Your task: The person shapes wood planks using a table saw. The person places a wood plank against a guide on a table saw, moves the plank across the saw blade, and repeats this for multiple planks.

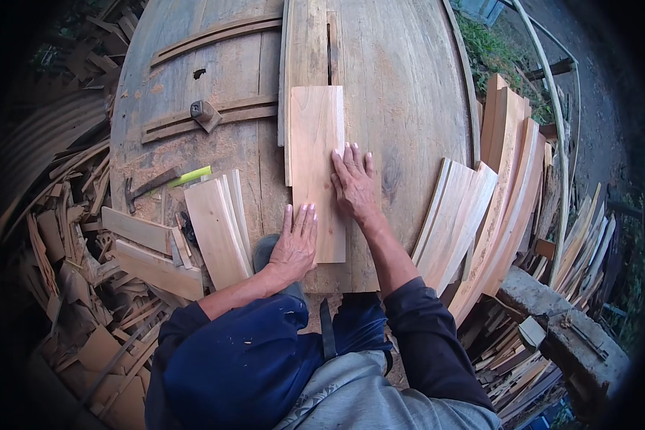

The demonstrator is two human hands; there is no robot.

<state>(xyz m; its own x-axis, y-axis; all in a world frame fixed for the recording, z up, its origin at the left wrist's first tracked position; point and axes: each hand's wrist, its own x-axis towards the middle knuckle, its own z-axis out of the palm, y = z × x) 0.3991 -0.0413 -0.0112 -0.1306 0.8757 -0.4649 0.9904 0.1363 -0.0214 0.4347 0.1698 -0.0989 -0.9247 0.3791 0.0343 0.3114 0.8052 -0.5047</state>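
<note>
A pale plank (317,129) lies lengthwise on the middle of the worn wooden table (401,79), over a narrow slot that shows beyond its far end. My left hand (296,244) rests with fingers stretched out on the plank's left edge near its close end. My right hand (355,183) lies with fingers spread on its right edge, higher up. Both hands press on it without gripping. A narrow strip (287,72) runs along the slot's left side.
A hammer (150,183), a yellow-green tool (190,176), a wooden block (204,115) and two slotted rails (215,36) sit at the left. Board stacks flank me (215,229), (451,215). Scrap wood (86,287) piles at left; a concrete ledge (566,330) is at right.
</note>
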